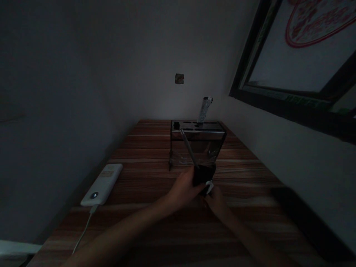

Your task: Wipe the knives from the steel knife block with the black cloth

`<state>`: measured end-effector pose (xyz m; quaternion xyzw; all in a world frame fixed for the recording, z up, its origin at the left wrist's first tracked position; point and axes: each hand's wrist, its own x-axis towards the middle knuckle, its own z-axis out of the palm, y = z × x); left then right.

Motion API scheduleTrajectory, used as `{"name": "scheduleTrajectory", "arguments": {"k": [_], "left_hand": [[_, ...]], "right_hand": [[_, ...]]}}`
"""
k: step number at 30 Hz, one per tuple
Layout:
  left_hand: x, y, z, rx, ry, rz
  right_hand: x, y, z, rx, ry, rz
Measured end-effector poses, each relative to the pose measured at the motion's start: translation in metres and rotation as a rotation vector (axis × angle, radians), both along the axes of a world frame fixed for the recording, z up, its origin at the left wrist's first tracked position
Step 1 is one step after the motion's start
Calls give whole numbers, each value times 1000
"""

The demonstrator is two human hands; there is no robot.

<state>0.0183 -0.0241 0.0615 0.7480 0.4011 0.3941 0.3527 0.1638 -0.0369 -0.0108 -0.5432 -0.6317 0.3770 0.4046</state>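
We find the black object (204,172) above the bench (144,187), before the metal rack (213,127). A grey rod (189,147) slants up from it. Our left hand (181,190) has its fingers clasped around it; our right hand (216,203) is at its lower end, by a white scrap (209,186), grip indeterminable.

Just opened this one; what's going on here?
The person's left hand grips a dark object; a slim metal rod runs from it toward the slotted rack. The right hand is at the object's lower end, grip unclear. A plastic-wrapped handle stands in the rack; a white power bank lies on the left.
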Motion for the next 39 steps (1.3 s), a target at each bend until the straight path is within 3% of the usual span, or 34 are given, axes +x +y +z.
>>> {"name": "scheduleTrajectory", "arguments": {"k": [7, 12, 20, 27, 32, 39], "left_hand": [[-2, 2, -1, -11, 1, 30], [-8, 5, 7, -14, -19, -5], [-27, 14, 41, 7, -75, 55], [-56, 27, 70, 5, -203, 188], [-77, 29, 89, 56, -324, 292], [-101, 33, 101, 127, -465, 454]], "right_hand": [[0, 1, 2, -8, -8, 19], [-2, 1, 1, 1, -11, 12], [-7, 1, 6, 28, -42, 44], [-7, 0, 4, -33, -54, 69], [-7, -1, 6, 8, -123, 81], [-7, -3, 8, 112, -201, 60]]}}
